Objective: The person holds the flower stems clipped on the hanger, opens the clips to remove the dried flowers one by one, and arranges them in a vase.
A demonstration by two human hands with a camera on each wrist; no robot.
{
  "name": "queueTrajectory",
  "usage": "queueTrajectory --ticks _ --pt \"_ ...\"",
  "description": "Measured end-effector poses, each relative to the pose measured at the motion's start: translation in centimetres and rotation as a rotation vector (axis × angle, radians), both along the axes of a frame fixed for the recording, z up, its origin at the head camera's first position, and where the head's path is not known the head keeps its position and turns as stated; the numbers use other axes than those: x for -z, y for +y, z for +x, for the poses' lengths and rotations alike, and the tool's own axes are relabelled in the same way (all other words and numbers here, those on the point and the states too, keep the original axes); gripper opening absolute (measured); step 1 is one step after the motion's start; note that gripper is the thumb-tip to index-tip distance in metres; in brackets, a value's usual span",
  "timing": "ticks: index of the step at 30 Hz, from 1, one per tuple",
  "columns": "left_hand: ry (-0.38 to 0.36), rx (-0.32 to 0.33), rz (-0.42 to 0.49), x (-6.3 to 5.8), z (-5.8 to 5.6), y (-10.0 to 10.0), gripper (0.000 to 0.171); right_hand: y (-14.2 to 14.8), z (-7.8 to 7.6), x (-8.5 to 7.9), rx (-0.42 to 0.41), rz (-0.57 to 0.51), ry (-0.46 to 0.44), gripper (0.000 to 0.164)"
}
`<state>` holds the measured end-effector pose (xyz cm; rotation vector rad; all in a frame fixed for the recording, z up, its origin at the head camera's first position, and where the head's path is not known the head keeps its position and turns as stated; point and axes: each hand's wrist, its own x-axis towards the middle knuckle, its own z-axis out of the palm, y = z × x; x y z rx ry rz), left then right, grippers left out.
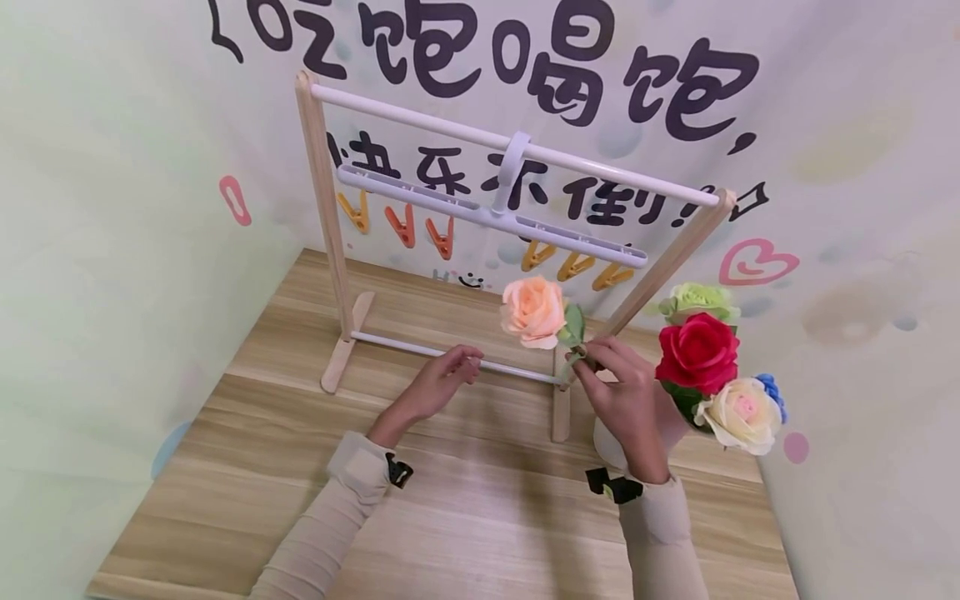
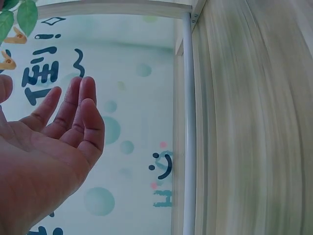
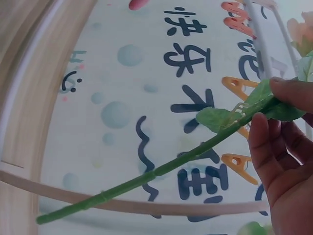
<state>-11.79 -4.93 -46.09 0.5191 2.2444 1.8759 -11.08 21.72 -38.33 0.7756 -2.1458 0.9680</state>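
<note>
A peach artificial rose (image 1: 534, 312) is held by my right hand (image 1: 621, 392), which pinches its green stem (image 3: 161, 169) between thumb and fingers just below the leaves. In the right wrist view the stem slants down to the left, its lower end touching nothing. My left hand (image 1: 444, 385) hangs near the rack's lower bar, fingers loosely bent and holding nothing; the left wrist view shows its palm (image 2: 44, 161). Behind both hands stands a wooden rack (image 1: 326, 200). From its top bar hangs a white clip hanger (image 1: 491, 218) with several yellow clips (image 1: 576, 265) and orange clips (image 1: 441, 238).
On the right, a light vase (image 1: 609, 442) holds a red rose (image 1: 699, 353), a cream rose (image 1: 742, 415), a green flower (image 1: 701, 302) and a blue flower (image 1: 772, 396). The wood-grain table (image 1: 450, 517) meets a printed backdrop (image 1: 465, 50) behind the rack.
</note>
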Motion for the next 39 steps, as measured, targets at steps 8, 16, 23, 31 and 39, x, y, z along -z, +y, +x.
queueTrajectory --ticks 8,16,23,31,39 --pt "-0.008 0.023 -0.002 2.2 -1.0 1.0 0.032 2.0 1.8 -1.2 0.096 -0.059 0.087 0.002" --pt "-0.003 0.031 -0.024 2.3 -1.0 1.7 0.032 3.6 4.6 -2.8 0.215 -0.145 0.108 0.012" --pt "0.005 0.033 -0.020 2.4 -1.0 2.3 0.032 4.6 6.1 -4.0 0.312 -0.274 0.202 0.008" --pt "0.015 0.048 -0.001 2.1 -1.0 3.0 0.032 5.7 6.7 -6.1 0.399 -0.436 0.265 0.012" --pt "-0.001 0.055 -0.002 1.8 -0.7 4.2 0.034 6.5 6.2 -7.3 0.457 -0.522 0.317 0.013"
